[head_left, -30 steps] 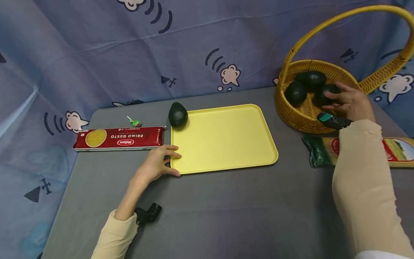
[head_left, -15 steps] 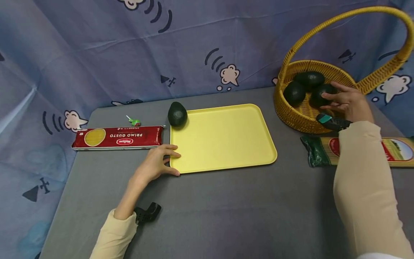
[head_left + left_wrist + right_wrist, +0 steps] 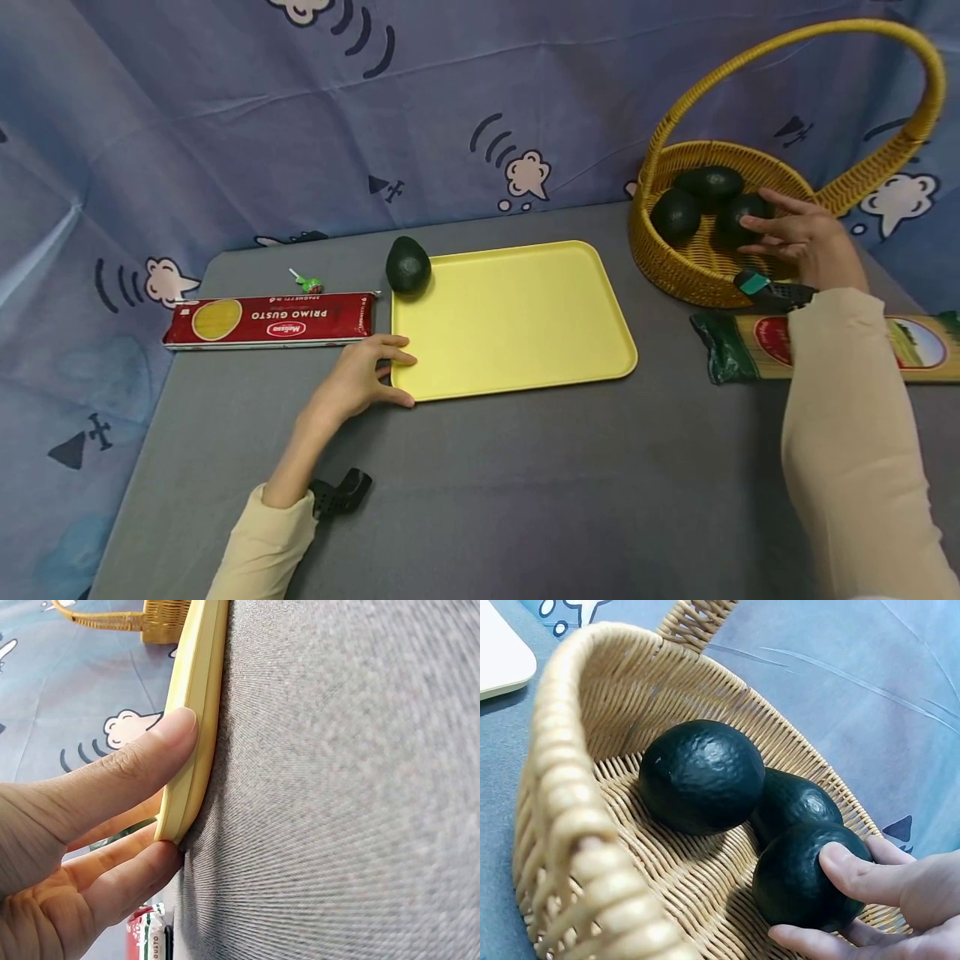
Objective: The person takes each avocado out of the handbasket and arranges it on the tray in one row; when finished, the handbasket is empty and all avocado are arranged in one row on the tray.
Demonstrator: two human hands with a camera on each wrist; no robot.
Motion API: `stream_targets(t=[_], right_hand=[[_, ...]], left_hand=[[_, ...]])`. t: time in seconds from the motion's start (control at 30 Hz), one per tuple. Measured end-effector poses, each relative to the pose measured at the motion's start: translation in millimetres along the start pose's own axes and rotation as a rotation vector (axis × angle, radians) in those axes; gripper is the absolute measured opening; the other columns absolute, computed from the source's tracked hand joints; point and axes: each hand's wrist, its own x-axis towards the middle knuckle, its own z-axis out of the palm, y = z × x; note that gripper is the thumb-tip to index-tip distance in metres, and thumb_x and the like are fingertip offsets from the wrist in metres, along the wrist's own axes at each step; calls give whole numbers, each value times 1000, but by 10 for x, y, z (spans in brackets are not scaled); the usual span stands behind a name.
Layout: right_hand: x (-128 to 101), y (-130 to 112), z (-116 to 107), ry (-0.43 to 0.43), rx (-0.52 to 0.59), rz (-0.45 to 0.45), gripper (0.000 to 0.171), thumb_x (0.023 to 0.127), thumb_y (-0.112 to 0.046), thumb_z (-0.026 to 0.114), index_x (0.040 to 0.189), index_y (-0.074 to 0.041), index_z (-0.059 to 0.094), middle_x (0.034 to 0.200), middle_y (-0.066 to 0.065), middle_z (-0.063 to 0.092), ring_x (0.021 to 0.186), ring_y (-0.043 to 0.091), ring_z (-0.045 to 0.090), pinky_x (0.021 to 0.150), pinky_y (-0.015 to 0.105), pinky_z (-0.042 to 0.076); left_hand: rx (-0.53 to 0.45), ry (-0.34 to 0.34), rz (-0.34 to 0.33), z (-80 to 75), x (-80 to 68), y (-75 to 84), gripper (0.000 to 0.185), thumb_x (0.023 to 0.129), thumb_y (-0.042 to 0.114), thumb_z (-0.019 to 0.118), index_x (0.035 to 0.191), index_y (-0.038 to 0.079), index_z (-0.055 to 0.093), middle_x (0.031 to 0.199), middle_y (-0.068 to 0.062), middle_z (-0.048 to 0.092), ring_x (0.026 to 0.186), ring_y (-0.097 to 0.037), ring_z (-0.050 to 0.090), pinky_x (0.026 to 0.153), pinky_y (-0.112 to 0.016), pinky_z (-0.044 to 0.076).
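Observation:
A yellow tray [image 3: 517, 321] lies flat on the table, and my left hand [image 3: 360, 377] grips its near left corner. The left wrist view has the thumb [image 3: 169, 739] against the tray's rim and the fingers round the corner. At the tray's far left corner sits a dark green avocado [image 3: 408, 267]. On the right, my right hand [image 3: 813, 237] reaches into a wicker basket [image 3: 678, 275] and holds an avocado [image 3: 799, 881] between thumb and fingers. Two other avocados are in the basket: one rounder in view [image 3: 701, 776], one partly hidden behind [image 3: 795, 802].
A red spaghetti pack [image 3: 273, 321] lies left of the tray, with a green-wrapped lollipop [image 3: 307, 283] behind it. Below the basket lies another pasta pack [image 3: 761, 346], partly covered by the right sleeve. The basket's tall handle [image 3: 795, 37] arches above it. A patterned cloth [image 3: 450, 108] hangs behind.
The head view has shifted slightly, so the basket and the tray appear a little further left. Both hands keep almost the same hold and place.

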Motion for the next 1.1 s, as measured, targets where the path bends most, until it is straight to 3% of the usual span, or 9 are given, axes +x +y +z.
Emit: stream_targets(t=[0.23,0.3,0.4,0.5,0.63,0.67,0.77,0.93,1.1], right_hand=[[-18,24,-15,14,-74,-40,78,93,-4,59,153,-31,17,77,-6,70,56,15,61,55,26,54],[-1,18,-12,48,-92,-34,79,91,-6,63,152,-32,21,107,-7,69,57,12,59,58,25,55],[40,6,-7,101,-108,-17,80,87,-9,68,150,-36,26,152,-9,33,62,7,61,64,25,57],[65,-2,1,120,-107,-5,82,84,-10,69,149,-38,28,157,-13,-1,95,11,65,68,28,58],[41,-5,17,91,-112,-7,82,86,-10,68,149,-39,25,157,-15,-3,132,13,41,69,28,58],[28,-5,23,84,-110,-10,82,85,-10,69,149,-39,26,157,-15,-2,123,12,51,69,28,58],[-4,5,52,63,-118,-26,83,85,-10,69,149,-39,26,157,-13,-4,135,18,38,70,28,57],[-46,39,105,33,-104,-64,82,85,-7,68,149,-37,26,158,-8,-8,144,26,-1,70,28,57],[-103,47,132,12,-79,-89,81,85,-3,68,149,-35,29,159,-1,-1,116,17,58,68,30,58]], left_hand=[[-7,-5,-15,-14,-8,19,47,66,11,88,107,-4,71,127,-22,58,120,-38,51,93,-45,48],[-2,-9,-17,-19,-8,23,47,67,11,88,108,-4,71,127,-22,58,120,-38,51,94,-46,47],[-4,-18,-29,-22,-6,28,47,68,12,87,109,-4,71,128,-22,57,120,-38,50,96,-48,45],[-15,-28,-46,-22,-9,33,47,68,11,87,110,-4,70,129,-22,56,121,-38,49,97,-48,44],[-16,-28,-49,-21,-18,35,47,68,10,87,110,-5,70,129,-22,56,122,-38,49,97,-48,44],[-15,-26,-46,-19,-18,34,47,68,10,87,110,-5,70,129,-22,56,122,-38,49,97,-47,44],[-9,-21,-37,-15,-17,24,47,67,10,87,109,-5,70,129,-22,57,122,-38,49,97,-47,44],[-6,-13,-26,-10,-12,22,47,66,10,88,108,-5,71,127,-22,57,121,-39,50,95,-46,46],[-5,-15,-21,-10,-5,38,48,66,10,88,108,-5,71,127,-22,58,120,-38,51,95,-46,46]])
